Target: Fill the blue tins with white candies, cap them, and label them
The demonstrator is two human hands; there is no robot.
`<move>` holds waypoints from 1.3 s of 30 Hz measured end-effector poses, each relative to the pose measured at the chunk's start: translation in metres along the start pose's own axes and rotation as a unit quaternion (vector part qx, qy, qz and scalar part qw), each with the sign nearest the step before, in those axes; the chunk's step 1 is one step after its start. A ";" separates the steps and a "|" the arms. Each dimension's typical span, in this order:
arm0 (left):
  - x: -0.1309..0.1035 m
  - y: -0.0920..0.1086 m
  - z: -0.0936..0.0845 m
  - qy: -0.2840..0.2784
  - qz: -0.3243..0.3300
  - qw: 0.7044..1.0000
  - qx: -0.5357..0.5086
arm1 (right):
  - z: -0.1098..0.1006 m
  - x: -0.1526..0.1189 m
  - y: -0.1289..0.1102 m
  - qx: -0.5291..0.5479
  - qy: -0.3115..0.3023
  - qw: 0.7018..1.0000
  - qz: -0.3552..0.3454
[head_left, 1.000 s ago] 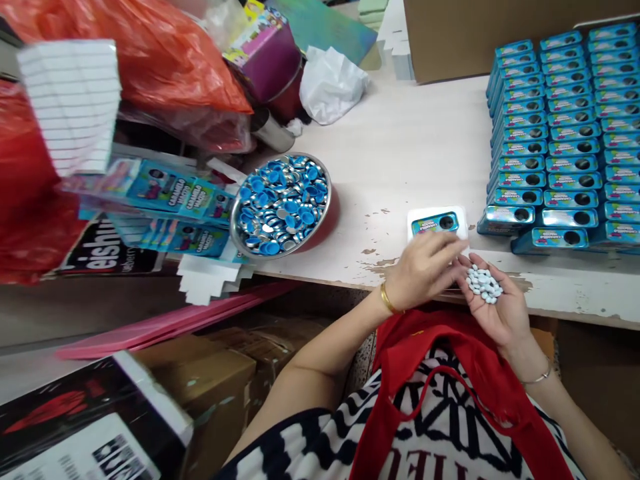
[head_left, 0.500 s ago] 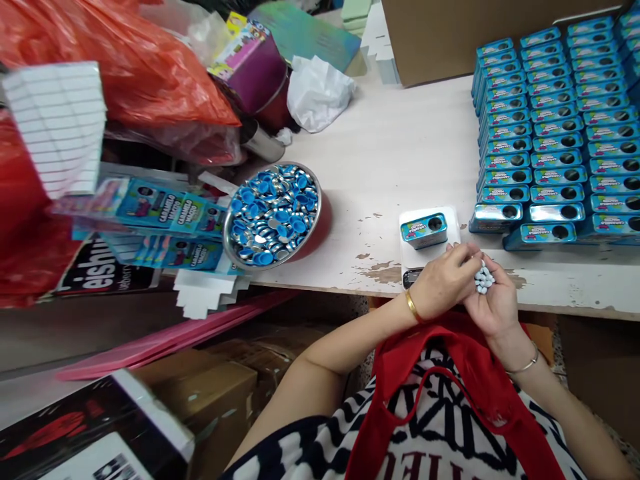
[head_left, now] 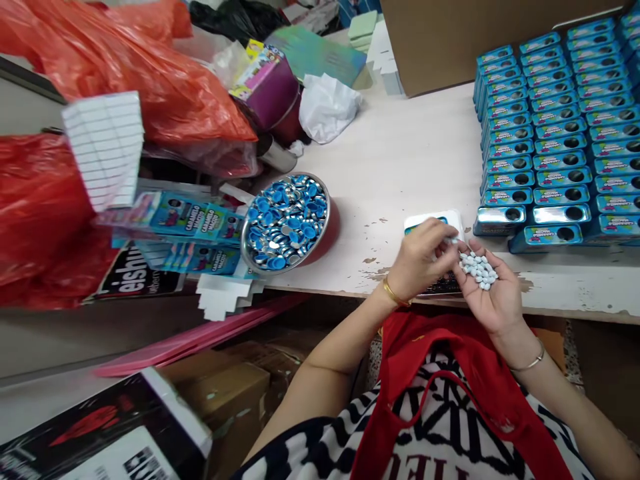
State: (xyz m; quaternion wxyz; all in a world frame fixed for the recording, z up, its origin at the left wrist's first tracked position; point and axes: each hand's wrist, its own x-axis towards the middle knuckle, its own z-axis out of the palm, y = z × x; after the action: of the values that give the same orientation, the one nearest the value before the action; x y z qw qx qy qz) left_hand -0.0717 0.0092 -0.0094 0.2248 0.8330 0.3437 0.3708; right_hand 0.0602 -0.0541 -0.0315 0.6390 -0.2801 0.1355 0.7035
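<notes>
My right hand [head_left: 493, 293] is cupped palm up, bearing a heap of small pale blue candies [head_left: 479, 269]. Over the white scale [head_left: 456, 219], my left hand [head_left: 423, 257] has its fingers drawn together near the right fingertips. A pale bit that looks like a candy shows at the left fingertips. Most of the blue tin [head_left: 411, 228] on the scale is hidden behind that hand; only part of its top edge shows. The scale's dark display end is partly covered too.
Rows of blue tins [head_left: 557, 160] with round holes stand at the right. A bowl [head_left: 327, 230] heaped with blue-and-silver caps sits left of my hands. Beyond are a crumpled white bag [head_left: 327, 110], a purple container [head_left: 275, 93] and orange-red plastic bags [head_left: 195, 87]. A cardboard box [head_left: 430, 47] stands behind.
My left hand has moved off the right palm to the left, over the tin. The right palm has opened out, showing more candies. The whole view has shifted slightly.
</notes>
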 end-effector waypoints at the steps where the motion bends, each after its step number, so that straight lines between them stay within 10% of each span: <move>1: 0.003 -0.003 -0.005 0.011 -0.008 1.000 0.016 | 0.000 0.000 0.000 -0.006 0.000 1.000 0.001; 11: -0.004 0.001 -0.017 -0.056 0.037 0.997 0.031 | -0.004 -0.004 -0.001 -0.034 -0.010 0.999 -0.005; 16: -0.031 0.023 0.022 -0.167 0.040 0.982 0.078 | -0.022 -0.008 -0.003 -0.060 0.017 0.998 0.002; 26: -0.050 0.040 0.088 -0.216 0.009 0.970 0.113 | -0.075 -0.031 -0.024 -0.132 0.078 0.986 -0.060; 33: -0.048 0.031 0.075 -0.193 -0.012 0.981 0.032 | -0.070 -0.022 -0.021 -0.097 0.093 0.989 -0.058; 39: -0.023 0.019 0.027 -0.048 -0.026 0.998 -0.032 | -0.039 -0.014 -0.010 -0.053 0.036 0.997 -0.034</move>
State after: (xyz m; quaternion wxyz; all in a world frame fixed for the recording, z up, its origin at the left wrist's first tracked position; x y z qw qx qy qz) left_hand -0.0542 -0.0232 -0.0248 0.2769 0.8331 0.3420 0.3352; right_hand 0.0791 -0.0856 -0.0538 0.6418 -0.3430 0.1110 0.6768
